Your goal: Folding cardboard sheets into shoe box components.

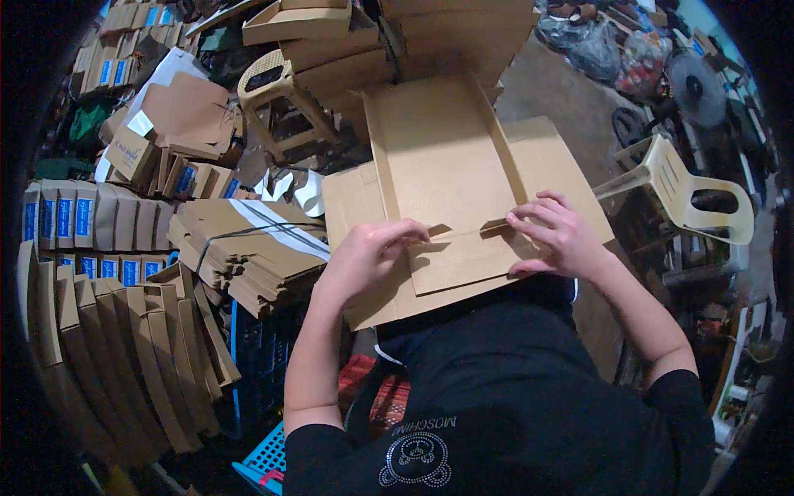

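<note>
The board (562, 169), a wide cardboard sheet, lies in front of the person's torso, and the box (447, 157) sits on it. The box is plain tan, shallow and long, with low walls raised on its left and right sides; its near flap (463, 266) lies flat toward the board's near edge, and two small tabs (495, 225) turn inward at that end. Grey floor (542, 91) shows past the board's far right, giving open room there. Tall cardboard (463, 37) stands at its far side, a flat stack (248, 252) crowds its left edge, a cream chair (672, 186) comes close on its right, and a stool (273, 93) stands far left. The hands are apart above the board: the left (372, 252) curls at the left tab, its grip unclear; the right (562, 240) is spread, fingertips at the right tab, thumb near the flap.
</note>
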